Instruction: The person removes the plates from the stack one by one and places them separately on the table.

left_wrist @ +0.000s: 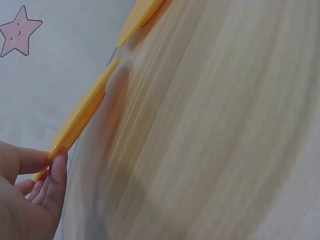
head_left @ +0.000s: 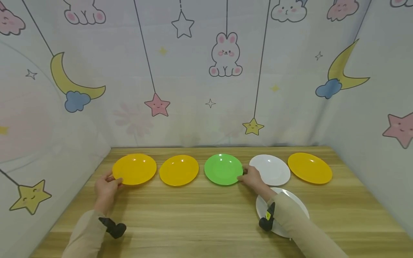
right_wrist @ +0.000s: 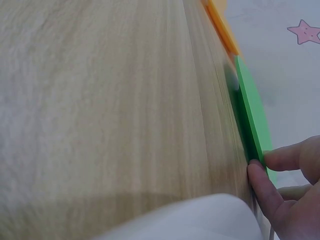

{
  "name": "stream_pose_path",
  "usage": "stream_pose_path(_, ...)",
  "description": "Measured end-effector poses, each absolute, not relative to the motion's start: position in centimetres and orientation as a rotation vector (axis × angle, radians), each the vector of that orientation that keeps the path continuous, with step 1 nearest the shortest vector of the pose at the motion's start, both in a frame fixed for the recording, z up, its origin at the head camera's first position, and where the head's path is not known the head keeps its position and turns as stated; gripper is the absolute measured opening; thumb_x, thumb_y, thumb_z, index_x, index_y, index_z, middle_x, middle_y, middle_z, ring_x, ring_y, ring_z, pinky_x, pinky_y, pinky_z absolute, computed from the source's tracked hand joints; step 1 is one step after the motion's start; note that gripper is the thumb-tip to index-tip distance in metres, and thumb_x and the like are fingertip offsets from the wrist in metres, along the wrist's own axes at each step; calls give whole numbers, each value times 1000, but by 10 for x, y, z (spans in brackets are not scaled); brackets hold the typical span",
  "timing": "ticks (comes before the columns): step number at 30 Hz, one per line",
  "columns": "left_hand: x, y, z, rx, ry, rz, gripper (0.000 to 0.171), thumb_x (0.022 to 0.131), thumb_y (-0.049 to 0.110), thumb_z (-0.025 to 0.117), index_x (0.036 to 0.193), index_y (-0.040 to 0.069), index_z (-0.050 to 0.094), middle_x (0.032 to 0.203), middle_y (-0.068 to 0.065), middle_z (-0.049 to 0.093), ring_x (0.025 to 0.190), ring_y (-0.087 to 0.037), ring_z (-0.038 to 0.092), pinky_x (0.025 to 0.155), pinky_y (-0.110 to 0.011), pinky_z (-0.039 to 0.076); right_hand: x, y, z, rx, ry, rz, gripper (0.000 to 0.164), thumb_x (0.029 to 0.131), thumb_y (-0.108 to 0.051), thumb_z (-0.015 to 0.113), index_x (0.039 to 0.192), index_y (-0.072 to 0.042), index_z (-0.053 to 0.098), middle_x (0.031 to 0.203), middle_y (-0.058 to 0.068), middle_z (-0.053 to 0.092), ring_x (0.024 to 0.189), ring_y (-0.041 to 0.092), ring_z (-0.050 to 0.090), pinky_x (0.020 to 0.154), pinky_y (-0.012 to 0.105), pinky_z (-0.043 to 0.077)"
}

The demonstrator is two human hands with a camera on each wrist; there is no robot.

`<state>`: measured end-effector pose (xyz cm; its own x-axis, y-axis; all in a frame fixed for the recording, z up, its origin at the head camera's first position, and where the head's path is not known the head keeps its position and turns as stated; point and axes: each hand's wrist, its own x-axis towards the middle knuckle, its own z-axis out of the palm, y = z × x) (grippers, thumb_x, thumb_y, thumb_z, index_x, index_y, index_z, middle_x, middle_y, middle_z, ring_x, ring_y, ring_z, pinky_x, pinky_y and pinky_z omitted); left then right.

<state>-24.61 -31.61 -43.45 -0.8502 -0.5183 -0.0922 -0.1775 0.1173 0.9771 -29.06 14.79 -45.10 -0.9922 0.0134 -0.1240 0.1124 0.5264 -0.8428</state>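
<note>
At the far left of the row, my left hand (head_left: 105,187) pinches the near-left rim of a yellow plate (head_left: 134,169). In the left wrist view the thumb and fingers of the left hand (left_wrist: 35,192) grip the edge of that plate (left_wrist: 82,117), which casts a shadow on the table beneath. My right hand (head_left: 252,178) holds the right rim of a green plate (head_left: 223,169) in the middle of the row. The right wrist view has the right hand (right_wrist: 295,185) with that green plate's edge (right_wrist: 254,112) between thumb and fingers.
Between the held plates lies another yellow plate (head_left: 179,170). Right of the green plate are a white plate (head_left: 272,171) and a yellow plate (head_left: 309,168). A second white plate (head_left: 297,200) lies nearer, under the right forearm. Patterned cloth (head_left: 193,79) surrounds the wooden table (head_left: 180,222).
</note>
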Motion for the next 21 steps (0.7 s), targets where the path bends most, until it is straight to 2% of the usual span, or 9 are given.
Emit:
stream_pose_path(13,-249,-316,-447,760,-2110,-1952,68,80,-12,54,139,-11,19,118,-27,41,54,1,54,55,-17,53,-291,148,-450,116,2656,-1470,55,78,2,65,128,9,43,112,23,54,84,21,60,65,23,55)
stream_pose_path(21,-247,-317,-451,735,-2177,-1978,69,79,-11,55,137,-16,16,114,-30,39,54,0,56,56,-18,54,-292,149,-451,103,2644,-1496,55,77,3,65,127,10,43,110,23,55,83,21,60,65,24,55)
